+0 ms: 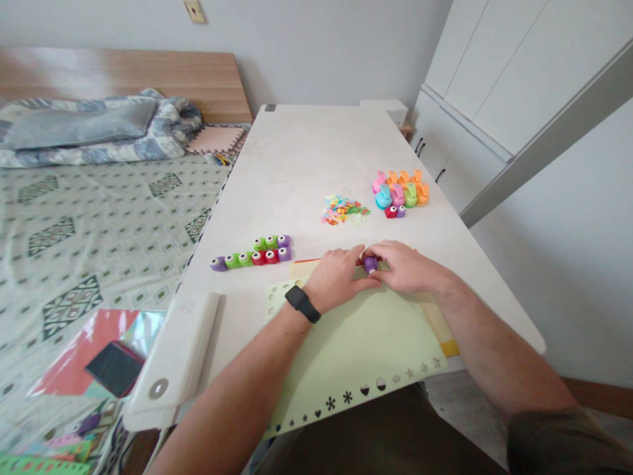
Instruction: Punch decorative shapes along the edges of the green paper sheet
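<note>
Wall (316,53): pale grey, plain; one switch plate (194,11) near upper edge of view. Left side: bed (123,218) with wood-grain headboard (148,76), patterned pale green cover, crumpled blue-and-white quilt (173,122). Right side: white wardrobe (484,79) with dark handles. Counter (306,145): white, rounded near corner. Floor (475,402): greyish. Lighting soft, even.

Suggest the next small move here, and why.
Probably squeeze the purple punch: the left hand and right hand both have fingers around it by the far edge of the green sheet, whose near edge shows a row of cut shapes.
</note>
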Demonstrator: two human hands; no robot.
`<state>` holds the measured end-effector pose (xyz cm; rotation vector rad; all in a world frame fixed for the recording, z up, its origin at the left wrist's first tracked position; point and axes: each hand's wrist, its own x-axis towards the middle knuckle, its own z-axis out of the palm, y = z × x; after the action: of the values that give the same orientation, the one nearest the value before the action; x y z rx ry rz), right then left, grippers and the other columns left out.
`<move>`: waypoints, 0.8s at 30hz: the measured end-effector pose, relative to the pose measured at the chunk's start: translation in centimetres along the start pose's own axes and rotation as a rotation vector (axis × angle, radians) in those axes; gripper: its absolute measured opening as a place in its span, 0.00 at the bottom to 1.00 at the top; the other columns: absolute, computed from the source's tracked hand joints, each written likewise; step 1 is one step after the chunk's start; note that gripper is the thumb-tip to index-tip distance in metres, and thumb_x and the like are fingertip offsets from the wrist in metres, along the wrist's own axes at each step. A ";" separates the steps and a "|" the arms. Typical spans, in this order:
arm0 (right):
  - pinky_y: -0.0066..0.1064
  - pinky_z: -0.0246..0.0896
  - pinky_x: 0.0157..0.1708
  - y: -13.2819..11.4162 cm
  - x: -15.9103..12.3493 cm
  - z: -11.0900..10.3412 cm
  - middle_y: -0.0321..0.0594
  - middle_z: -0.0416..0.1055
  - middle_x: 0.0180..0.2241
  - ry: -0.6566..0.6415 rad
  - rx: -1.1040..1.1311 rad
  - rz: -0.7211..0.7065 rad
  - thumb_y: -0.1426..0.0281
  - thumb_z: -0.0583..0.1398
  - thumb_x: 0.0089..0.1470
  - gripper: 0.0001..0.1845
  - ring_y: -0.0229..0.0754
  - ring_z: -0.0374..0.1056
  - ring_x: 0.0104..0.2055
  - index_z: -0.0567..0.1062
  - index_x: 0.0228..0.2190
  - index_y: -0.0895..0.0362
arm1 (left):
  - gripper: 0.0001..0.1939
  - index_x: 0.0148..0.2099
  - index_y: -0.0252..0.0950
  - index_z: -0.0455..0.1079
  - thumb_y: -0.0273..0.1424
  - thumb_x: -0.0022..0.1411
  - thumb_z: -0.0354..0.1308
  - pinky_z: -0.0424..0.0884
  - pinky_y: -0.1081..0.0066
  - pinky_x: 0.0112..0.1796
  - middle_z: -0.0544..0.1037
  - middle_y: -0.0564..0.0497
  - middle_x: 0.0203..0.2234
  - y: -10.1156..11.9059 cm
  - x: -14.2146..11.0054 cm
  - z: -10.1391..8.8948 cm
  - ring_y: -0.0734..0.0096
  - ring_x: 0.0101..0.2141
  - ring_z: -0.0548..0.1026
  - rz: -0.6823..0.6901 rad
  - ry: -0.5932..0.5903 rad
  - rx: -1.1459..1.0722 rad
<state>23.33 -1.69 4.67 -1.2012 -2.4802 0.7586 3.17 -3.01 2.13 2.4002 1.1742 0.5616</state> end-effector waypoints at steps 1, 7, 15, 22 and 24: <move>0.35 0.60 0.45 0.1 0.0 0.0 0.42 0.76 0.39 -0.001 -0.009 0.012 0.73 0.65 0.50 0.13 0.46 0.69 0.42 0.76 0.40 0.55 | 0.34 0.59 0.38 0.63 0.52 0.58 0.62 0.69 0.59 0.48 0.80 0.44 0.44 -0.1 -0.1 0.0 0.54 0.45 0.77 -0.010 -0.004 -0.006; 0.36 0.61 0.44 0.9 -0.4 -0.5 0.43 0.76 0.41 0.051 -0.006 0.061 0.70 0.65 0.51 0.16 0.46 0.69 0.42 0.77 0.44 0.55 | 0.29 0.59 0.38 0.64 0.44 0.60 0.64 0.71 0.61 0.47 0.81 0.47 0.44 -0.8 -0.3 0.1 0.56 0.45 0.78 -0.057 -0.026 -0.024; 0.34 0.63 0.44 1.5 -0.6 -0.8 0.41 0.76 0.40 0.114 0.134 0.132 0.68 0.63 0.53 0.15 0.43 0.70 0.40 0.75 0.44 0.55 | 0.20 0.57 0.37 0.66 0.32 0.64 0.58 0.71 0.62 0.47 0.81 0.48 0.43 -1.2 -0.4 0.1 0.60 0.45 0.78 -0.064 0.001 -0.023; 0.33 0.64 0.42 1.9 -0.3 -0.5 0.40 0.77 0.40 0.222 0.256 0.212 0.63 0.61 0.57 0.15 0.42 0.70 0.39 0.74 0.45 0.55 | 0.19 0.57 0.37 0.67 0.30 0.64 0.57 0.72 0.64 0.45 0.81 0.48 0.42 -1.3 -0.5 0.2 0.61 0.43 0.78 -0.058 0.017 -0.028; 0.34 0.64 0.41 2.2 -0.2 -0.3 0.40 0.77 0.40 0.233 0.314 0.244 0.60 0.60 0.58 0.16 0.43 0.71 0.39 0.75 0.45 0.55 | 0.19 0.56 0.36 0.67 0.30 0.64 0.57 0.72 0.64 0.45 0.81 0.48 0.41 -1.3 -0.5 0.1 0.61 0.43 0.78 -0.059 0.018 -0.027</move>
<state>25.00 -0.60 3.64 -1.3947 -1.9648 0.9662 2.12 -2.68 1.24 2.3343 1.2321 0.5779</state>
